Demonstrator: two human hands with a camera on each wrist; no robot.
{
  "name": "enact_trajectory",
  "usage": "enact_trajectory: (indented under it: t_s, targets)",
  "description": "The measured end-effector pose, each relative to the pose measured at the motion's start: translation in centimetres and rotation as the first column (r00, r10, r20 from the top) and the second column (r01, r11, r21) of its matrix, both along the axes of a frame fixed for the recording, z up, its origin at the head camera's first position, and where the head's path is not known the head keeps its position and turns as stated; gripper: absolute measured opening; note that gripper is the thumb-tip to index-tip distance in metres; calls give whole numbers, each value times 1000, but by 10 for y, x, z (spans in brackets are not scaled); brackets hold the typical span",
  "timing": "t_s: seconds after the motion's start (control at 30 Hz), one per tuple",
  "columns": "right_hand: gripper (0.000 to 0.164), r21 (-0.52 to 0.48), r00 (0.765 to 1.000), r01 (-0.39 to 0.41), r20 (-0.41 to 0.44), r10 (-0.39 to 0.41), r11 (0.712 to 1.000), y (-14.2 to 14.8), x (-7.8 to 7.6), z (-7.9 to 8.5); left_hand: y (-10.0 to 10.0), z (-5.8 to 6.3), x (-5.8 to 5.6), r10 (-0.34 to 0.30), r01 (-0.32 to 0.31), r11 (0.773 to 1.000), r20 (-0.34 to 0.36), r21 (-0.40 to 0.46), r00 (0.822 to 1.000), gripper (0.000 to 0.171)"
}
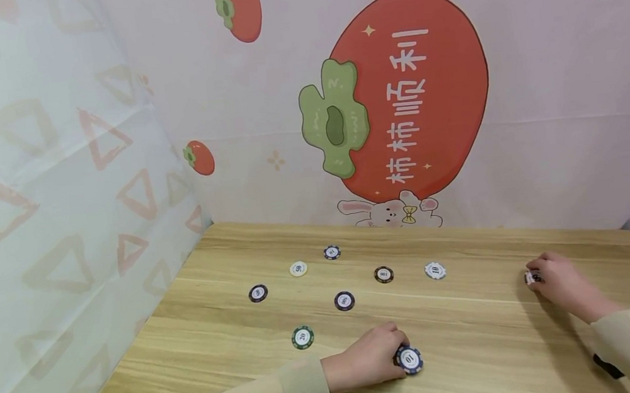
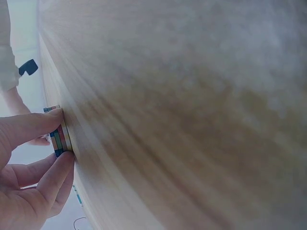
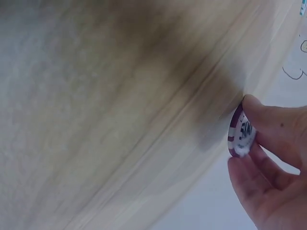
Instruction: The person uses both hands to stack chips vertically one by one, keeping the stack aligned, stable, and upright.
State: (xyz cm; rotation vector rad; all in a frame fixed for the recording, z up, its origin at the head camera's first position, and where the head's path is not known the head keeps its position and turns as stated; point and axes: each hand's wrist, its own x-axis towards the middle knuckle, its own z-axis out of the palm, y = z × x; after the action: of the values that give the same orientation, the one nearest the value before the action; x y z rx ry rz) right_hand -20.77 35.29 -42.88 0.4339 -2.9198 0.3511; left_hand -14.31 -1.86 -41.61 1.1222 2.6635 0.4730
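In the head view my left hand (image 1: 370, 355) grips a short stack of poker chips (image 1: 409, 359) at the front middle of the table, a blue chip marked 10 on top. The left wrist view shows thumb and fingers on opposite sides of this stack (image 2: 61, 136), its edges banded in several colours, close over the wood. Off to the right, my right hand (image 1: 565, 283) pinches one poker chip (image 1: 533, 276) by its rim. In the right wrist view that chip (image 3: 242, 132) has a purple and white edge, reads 500 and stands tilted between thumb and fingers.
Several single chips lie flat and spread on the wooden table (image 1: 476, 333): a green 20 (image 1: 302, 337), a purple 500 (image 1: 344, 300), a black 100 (image 1: 383, 274), a pale 10 (image 1: 435, 270) and a yellowish 50 (image 1: 298, 268) among them. Printed cloth (image 1: 269, 194) hangs behind.
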Motion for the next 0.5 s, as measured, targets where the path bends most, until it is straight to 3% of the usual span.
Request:
enact_trajectory:
  t_s: [0.13, 0.5]
  targets:
    - [28, -3, 998, 8, -63, -8, 1000, -1, 3, 2, 0, 1, 0, 1, -1, 1000, 10, -2, 1000, 30]
    - [6, -4, 998, 34, -57, -34, 999, -14, 12, 19, 0, 1, 0, -8, 8, 1000, 15, 1, 1000, 31]
